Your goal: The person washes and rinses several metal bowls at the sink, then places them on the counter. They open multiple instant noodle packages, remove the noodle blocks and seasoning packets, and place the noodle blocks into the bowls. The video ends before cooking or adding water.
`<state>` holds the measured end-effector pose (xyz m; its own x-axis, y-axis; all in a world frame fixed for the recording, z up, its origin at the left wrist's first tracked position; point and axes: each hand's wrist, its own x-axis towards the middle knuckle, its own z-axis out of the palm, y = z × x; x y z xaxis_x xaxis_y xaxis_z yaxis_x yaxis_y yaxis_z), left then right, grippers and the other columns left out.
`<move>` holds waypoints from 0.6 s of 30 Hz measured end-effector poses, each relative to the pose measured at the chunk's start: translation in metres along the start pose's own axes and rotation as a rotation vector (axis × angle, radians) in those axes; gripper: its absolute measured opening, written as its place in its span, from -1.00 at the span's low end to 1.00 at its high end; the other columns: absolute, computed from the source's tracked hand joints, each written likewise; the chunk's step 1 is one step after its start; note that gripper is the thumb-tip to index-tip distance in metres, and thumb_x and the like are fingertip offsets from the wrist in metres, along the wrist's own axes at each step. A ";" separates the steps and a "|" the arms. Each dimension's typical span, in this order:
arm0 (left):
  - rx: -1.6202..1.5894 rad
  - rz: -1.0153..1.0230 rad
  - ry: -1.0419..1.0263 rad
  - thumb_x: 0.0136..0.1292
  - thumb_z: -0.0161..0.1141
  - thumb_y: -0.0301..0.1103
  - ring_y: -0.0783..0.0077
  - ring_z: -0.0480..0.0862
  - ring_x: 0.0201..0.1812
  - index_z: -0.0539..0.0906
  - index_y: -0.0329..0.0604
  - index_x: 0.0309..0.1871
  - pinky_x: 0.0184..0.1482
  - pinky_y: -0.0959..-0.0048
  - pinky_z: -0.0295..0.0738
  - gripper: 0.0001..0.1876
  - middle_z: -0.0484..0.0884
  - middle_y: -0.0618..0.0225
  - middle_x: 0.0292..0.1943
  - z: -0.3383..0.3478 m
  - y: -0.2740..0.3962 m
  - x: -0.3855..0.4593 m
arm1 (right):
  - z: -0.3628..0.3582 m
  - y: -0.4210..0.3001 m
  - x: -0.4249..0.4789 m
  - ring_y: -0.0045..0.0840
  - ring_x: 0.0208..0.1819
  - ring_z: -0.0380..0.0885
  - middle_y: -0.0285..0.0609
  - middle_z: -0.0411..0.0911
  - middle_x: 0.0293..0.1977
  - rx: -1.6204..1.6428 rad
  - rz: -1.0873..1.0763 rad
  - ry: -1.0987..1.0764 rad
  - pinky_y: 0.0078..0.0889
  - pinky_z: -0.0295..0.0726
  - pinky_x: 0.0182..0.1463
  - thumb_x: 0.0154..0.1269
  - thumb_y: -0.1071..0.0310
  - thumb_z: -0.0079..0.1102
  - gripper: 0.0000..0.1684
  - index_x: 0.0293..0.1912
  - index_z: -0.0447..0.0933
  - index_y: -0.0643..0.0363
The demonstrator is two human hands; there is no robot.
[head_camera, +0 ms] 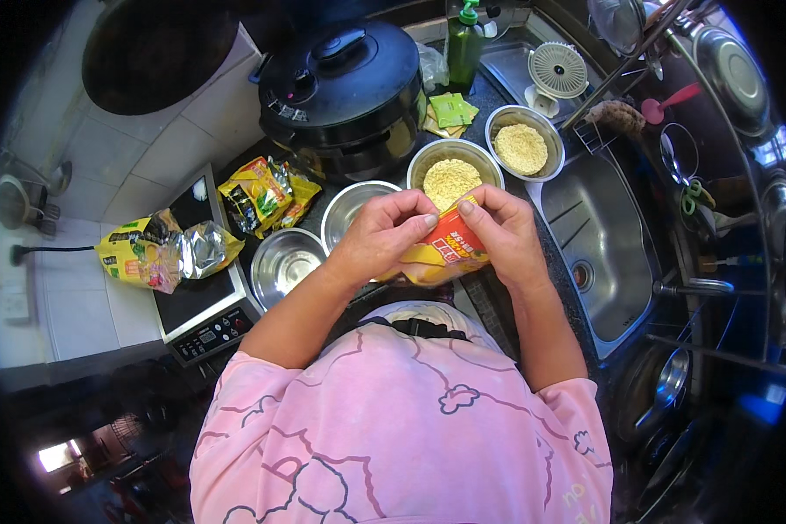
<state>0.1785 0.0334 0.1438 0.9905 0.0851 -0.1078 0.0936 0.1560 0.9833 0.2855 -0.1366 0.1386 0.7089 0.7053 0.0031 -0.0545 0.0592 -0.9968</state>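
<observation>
Both hands pinch the top edge of a red and yellow instant noodle packet [447, 252] in front of my chest. My left hand [393, 226] grips its upper left corner between thumb and fingers, and my right hand [503, 226] grips the upper right. Whether the seal is torn cannot be seen. Just beyond the packet stands a steel bowl [418, 157] holding a round noodle cake [452, 183]. Farther right, a second steel bowl [559, 149] holds another noodle cake [521, 149]. A third steel bowl [348, 209] is partly behind my left hand, with a fourth bowl [288, 268] nearer me.
A large black electric pressure cooker [340, 92] stands behind the bowls. Opened packets [262, 196] lie left of them, and a yellow-silver bag [164, 252] rests on the induction cooktop [203, 288]. Green sachets [452, 110] lie near a pump bottle [465, 52]. To the right is a steel sink [602, 229].
</observation>
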 end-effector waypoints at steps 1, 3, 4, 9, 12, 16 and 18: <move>0.015 0.000 0.006 0.40 0.11 -0.41 0.69 0.56 -0.26 0.60 -0.29 -0.16 -0.16 0.65 0.50 -0.86 0.59 0.47 -0.30 -0.001 -0.001 0.000 | 0.002 0.001 0.000 -0.82 -0.38 0.45 -0.38 0.54 -0.43 0.038 0.010 0.003 -0.69 0.46 -0.29 0.38 0.39 0.16 -0.85 -0.29 0.57 0.28; 0.065 0.012 0.020 0.39 0.09 -0.41 0.68 0.55 -0.26 0.62 -0.31 -0.17 -0.16 0.64 0.50 -0.85 0.58 0.47 -0.30 -0.005 -0.001 -0.001 | 0.005 0.000 0.000 -0.83 -0.38 0.45 -0.38 0.54 -0.45 0.115 0.030 0.012 -0.71 0.46 -0.28 0.40 0.40 0.14 -0.84 -0.30 0.56 0.27; 0.101 0.025 0.028 0.38 0.08 -0.42 0.67 0.56 -0.25 0.62 -0.32 -0.18 -0.15 0.63 0.50 -0.84 0.58 0.46 -0.29 -0.007 -0.001 -0.001 | 0.005 0.001 -0.001 -0.83 -0.38 0.45 -0.38 0.54 -0.44 0.141 0.048 0.015 -0.71 0.46 -0.29 0.40 0.40 0.13 -0.84 -0.31 0.56 0.28; 0.410 0.074 -0.002 0.33 0.07 -0.43 0.65 0.55 -0.19 0.65 -0.35 -0.22 -0.11 0.59 0.46 -0.82 0.56 0.42 -0.25 -0.017 0.018 0.002 | 0.005 0.003 -0.002 -0.83 -0.39 0.48 -0.35 0.57 -0.43 0.271 0.149 0.020 -0.71 0.47 -0.30 0.41 0.42 0.11 -0.82 -0.34 0.55 0.28; 0.356 0.029 -0.013 0.30 0.14 -0.44 0.65 0.55 -0.23 0.65 -0.33 -0.23 -0.14 0.61 0.46 -0.86 0.55 0.42 -0.28 -0.012 0.017 0.003 | 0.007 0.000 -0.003 -0.81 -0.40 0.49 -0.34 0.58 -0.43 0.275 0.149 0.013 -0.70 0.48 -0.32 0.40 0.43 0.11 -0.83 -0.34 0.55 0.28; 0.372 0.109 0.022 0.20 0.24 -0.45 0.64 0.55 -0.36 0.66 -0.32 -0.29 -0.29 0.59 0.46 -0.89 0.58 0.37 -0.35 -0.003 0.015 0.006 | 0.009 -0.003 -0.006 -0.81 -0.45 0.48 -0.34 0.58 -0.44 0.048 0.080 0.006 -0.65 0.47 -0.37 0.37 0.42 0.15 -0.85 -0.33 0.55 0.29; 0.445 0.191 0.070 0.19 0.25 -0.44 0.60 0.55 -0.41 0.65 -0.34 -0.31 -0.35 0.55 0.45 -0.88 0.59 0.35 -0.40 -0.002 0.007 0.006 | 0.009 -0.005 -0.010 -0.78 -0.48 0.48 -0.31 0.57 -0.46 -0.238 -0.018 0.034 -0.61 0.46 -0.40 0.33 0.43 0.17 -0.87 -0.33 0.54 0.29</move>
<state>0.1845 0.0372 0.1502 0.9865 0.1392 0.0863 -0.0405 -0.3031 0.9521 0.2719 -0.1375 0.1446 0.7318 0.6812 0.0222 0.1226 -0.0995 -0.9875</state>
